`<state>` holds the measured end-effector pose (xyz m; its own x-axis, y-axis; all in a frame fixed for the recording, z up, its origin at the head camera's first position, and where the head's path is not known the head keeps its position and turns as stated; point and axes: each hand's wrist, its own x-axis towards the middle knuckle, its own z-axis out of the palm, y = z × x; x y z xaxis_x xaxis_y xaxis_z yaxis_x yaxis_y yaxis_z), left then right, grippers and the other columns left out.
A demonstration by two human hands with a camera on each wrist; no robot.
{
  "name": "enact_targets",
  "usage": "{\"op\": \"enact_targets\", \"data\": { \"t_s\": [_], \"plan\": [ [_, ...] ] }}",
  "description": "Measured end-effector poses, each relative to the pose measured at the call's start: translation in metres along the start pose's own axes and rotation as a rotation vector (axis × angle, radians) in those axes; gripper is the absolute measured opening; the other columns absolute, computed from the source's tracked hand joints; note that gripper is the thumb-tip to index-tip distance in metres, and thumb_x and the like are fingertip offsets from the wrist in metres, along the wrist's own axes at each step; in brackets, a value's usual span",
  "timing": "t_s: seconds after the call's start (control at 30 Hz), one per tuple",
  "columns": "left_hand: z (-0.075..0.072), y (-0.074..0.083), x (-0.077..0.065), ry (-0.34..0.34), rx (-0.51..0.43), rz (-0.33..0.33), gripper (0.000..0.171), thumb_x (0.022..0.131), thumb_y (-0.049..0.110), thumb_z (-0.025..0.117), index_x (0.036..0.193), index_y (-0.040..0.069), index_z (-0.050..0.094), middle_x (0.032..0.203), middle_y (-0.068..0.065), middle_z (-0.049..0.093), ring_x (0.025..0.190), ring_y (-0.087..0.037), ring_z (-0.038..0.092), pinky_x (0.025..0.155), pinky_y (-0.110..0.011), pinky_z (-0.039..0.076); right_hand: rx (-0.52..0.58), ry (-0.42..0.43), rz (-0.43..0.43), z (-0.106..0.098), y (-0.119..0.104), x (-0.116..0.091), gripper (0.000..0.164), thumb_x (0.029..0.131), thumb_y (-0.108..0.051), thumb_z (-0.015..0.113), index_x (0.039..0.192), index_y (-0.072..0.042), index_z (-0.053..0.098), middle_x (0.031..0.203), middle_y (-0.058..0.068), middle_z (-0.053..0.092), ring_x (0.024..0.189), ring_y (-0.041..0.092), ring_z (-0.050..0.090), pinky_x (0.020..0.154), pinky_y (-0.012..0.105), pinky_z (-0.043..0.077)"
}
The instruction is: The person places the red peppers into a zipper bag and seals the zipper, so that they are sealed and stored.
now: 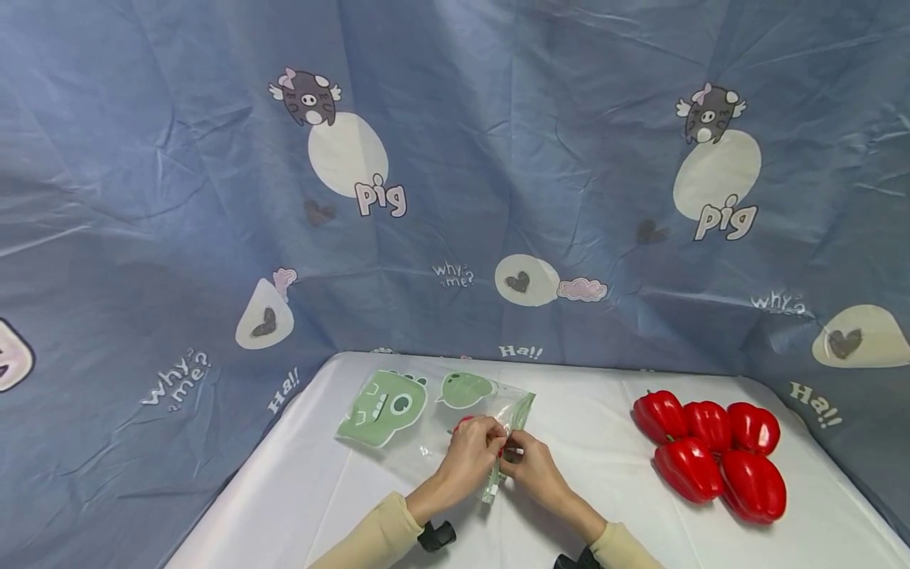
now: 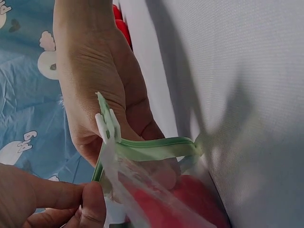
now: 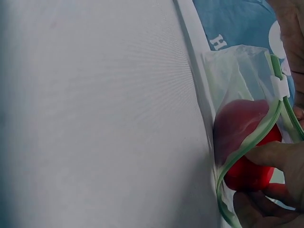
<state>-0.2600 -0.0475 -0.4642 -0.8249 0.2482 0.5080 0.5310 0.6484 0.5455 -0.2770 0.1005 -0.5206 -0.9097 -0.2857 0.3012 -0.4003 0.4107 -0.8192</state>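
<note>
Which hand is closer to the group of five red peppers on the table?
Right. The right hand is at the mouth of the bag, left of the five peppers; the left hand is farther left, pinching the bag's edge.

Staged tabletop nook, blue pig-print cloth backdrop, white-covered table

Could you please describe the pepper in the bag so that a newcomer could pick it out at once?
On the white table, find the clear bag with green cartoon prints, left of five loose red peppers. Inside its mouth, in the grip of the right hand, is the pepper. Unlike the other five, it alone is in the bag.
</note>
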Motion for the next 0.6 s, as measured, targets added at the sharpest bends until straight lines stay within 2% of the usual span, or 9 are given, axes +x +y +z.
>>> {"op": "enact_targets", "data": {
  "t_s": [0.17,0.3,0.47,0.6],
  "plan": [
    [0.001,0.000,0.001,-0.006,0.000,-0.003,0.004,0.078,0.002,0.071,0.077,0.006,0.069,0.069,0.001,0.064,0.064,-0.005,0.056,0.061,-0.017,0.043,-0.009,-0.006,0.001,-0.001,0.001,-0.001,0.033,0.080,-0.007,0.073,0.111,-0.006,0.065,0.113,0.014,0.068,0.105,0.030,0.066,0.086,0.031,0.054],
    [0.003,-0.001,0.002,-0.018,-0.038,-0.012,0.006,0.078,0.000,0.070,0.077,0.005,0.069,0.069,0.000,0.064,0.064,-0.004,0.055,0.061,-0.017,0.043,-0.028,0.014,0.005,-0.004,0.003,-0.003,0.031,0.079,-0.011,0.075,0.108,-0.007,0.065,0.113,0.014,0.067,0.108,0.031,0.064,0.087,0.030,0.054],
    [0.004,-0.003,0.000,-0.024,-0.064,-0.021,0.007,0.077,-0.002,0.069,0.075,0.004,0.068,0.066,0.002,0.062,0.061,0.000,0.051,0.057,-0.015,0.042,-0.005,0.026,0.027,-0.010,0.006,-0.006,0.045,0.077,-0.014,0.078,0.117,-0.001,0.061,0.119,0.017,0.063,0.112,0.035,0.061,0.090,0.032,0.053],
    [0.004,-0.003,0.001,-0.032,-0.082,-0.036,0.006,0.076,-0.002,0.068,0.075,0.003,0.069,0.064,0.003,0.061,0.059,0.002,0.048,0.055,-0.015,0.042,0.007,0.023,0.051,-0.018,0.008,-0.009,0.051,0.078,-0.009,0.077,0.124,0.004,0.058,0.122,0.020,0.061,0.113,0.035,0.061,0.091,0.032,0.052]
  ]
}}
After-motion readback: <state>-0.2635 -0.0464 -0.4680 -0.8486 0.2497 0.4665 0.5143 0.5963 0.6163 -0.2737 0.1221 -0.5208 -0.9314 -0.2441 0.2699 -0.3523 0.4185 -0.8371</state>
